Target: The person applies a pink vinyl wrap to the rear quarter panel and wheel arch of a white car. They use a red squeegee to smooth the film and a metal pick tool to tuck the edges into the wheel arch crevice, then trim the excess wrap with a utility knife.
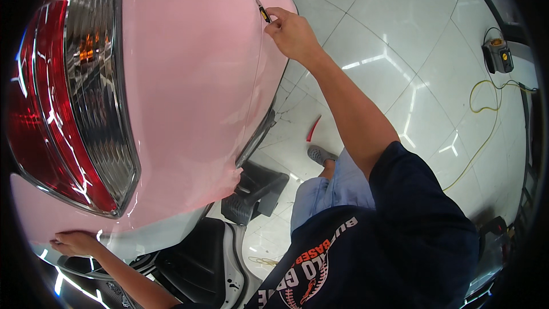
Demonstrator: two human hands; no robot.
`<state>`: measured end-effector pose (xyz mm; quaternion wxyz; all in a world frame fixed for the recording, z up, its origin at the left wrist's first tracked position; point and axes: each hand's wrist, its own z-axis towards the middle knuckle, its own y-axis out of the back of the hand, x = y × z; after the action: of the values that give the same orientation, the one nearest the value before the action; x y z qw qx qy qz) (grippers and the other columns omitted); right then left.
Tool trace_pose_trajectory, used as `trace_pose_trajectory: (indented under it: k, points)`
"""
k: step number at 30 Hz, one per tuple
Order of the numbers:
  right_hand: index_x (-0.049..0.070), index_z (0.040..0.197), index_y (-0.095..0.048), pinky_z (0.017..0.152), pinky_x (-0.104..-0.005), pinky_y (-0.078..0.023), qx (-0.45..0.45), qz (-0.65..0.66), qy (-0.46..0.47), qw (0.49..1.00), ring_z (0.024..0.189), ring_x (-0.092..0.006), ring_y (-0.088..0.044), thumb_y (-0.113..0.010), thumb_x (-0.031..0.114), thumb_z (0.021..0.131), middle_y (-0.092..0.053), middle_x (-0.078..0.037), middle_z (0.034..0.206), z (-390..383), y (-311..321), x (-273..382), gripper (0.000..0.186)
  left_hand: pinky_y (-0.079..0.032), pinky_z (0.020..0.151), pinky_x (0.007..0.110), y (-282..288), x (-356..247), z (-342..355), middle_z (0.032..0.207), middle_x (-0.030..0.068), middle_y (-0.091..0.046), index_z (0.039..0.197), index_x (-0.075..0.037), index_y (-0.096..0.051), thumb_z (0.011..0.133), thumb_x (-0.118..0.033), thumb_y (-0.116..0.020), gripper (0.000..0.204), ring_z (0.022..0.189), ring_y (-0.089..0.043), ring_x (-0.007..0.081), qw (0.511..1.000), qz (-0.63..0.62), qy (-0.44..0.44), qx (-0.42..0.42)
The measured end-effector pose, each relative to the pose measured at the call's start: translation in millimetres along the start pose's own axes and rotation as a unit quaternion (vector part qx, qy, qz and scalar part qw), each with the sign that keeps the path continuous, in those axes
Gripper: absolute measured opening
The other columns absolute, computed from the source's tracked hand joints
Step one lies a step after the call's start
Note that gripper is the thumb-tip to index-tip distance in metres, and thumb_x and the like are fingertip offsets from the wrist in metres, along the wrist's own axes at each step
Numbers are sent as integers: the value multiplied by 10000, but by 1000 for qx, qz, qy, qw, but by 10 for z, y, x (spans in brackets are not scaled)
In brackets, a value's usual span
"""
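My right hand is closed around a slim snap-off utility knife with a black and yellow handle. Its blade points away from me and lies along a thin line on the pink-covered car panel. Far to the left, my left hand rests on the car's body below the large red and clear tail light, fingers laid on the surface. The pink covering looks like film: its loose, crumpled edge hangs near the wheel arch, and white paint shows beneath it.
Beside the car is a black wheel-well part. A red strip lies on the tiled floor near my shoe. At the right, a grey and yellow device stands near a yellow cord. A dark open door panel is at the bottom.
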<state>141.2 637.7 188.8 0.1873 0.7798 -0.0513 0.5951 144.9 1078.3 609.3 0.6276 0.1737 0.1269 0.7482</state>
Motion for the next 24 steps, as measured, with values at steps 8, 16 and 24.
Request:
trace_pose_trajectory:
  k: [8,16,24]
  points:
    - [41,1262,-618,783,-425,-544,-60,26,30,997,838,-367,-690,-557,146,886,-726,-189,924,-259,-189,-64,394,-463,1010,509,-56,402,155,1331,312,-542,1362,113,-495,995,-422,-426,653,1179,-576,447,999,4,-45,-8]
    - [43,1207,-628,763,-432,-547,-115,21,55,992,814,-371,-692,-569,146,885,-722,-180,901,-490,-376,-192,343,-461,1023,490,-105,411,183,1346,297,-541,1369,100,-501,995,-435,-444,655,1189,-579,430,1000,-3,-28,-12]
    - [51,1248,-613,671,-350,-520,-142,38,41,988,686,-220,-659,-606,181,898,-718,-128,1018,-760,-654,-288,373,-407,1070,526,-192,675,302,1361,316,-532,1348,113,-525,967,-470,-491,697,1249,-529,457,996,-6,-87,-26]
